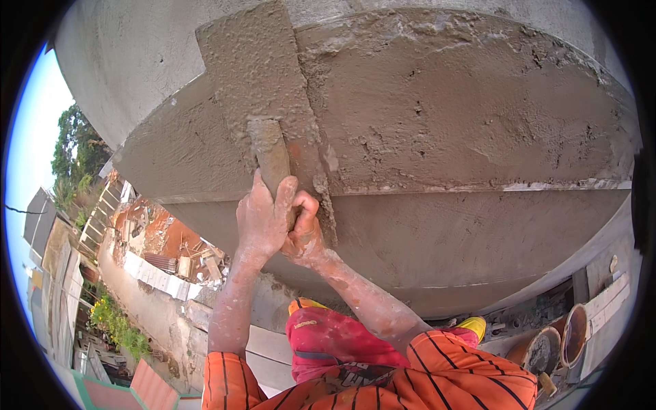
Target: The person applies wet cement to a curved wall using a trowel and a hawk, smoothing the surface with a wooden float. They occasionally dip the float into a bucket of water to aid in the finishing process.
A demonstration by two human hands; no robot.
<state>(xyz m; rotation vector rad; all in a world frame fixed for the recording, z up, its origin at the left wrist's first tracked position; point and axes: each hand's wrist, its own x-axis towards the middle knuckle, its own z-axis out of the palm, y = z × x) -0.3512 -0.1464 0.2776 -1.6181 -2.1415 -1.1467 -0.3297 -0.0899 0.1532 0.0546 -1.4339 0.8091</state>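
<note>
Left hand [262,217] and right hand [305,232] are clamping the handle [272,150] of the float [256,85], likely its best hold. Mortar [236,44] is probably making it heavy.

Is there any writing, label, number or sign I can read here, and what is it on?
Nothing reads clearly.
Red trousers: a small yellow mark, too small to read.
Dark cloth at the waist: pale print, too blurred to read.
Plastering board and wall: no writing visible.
</note>
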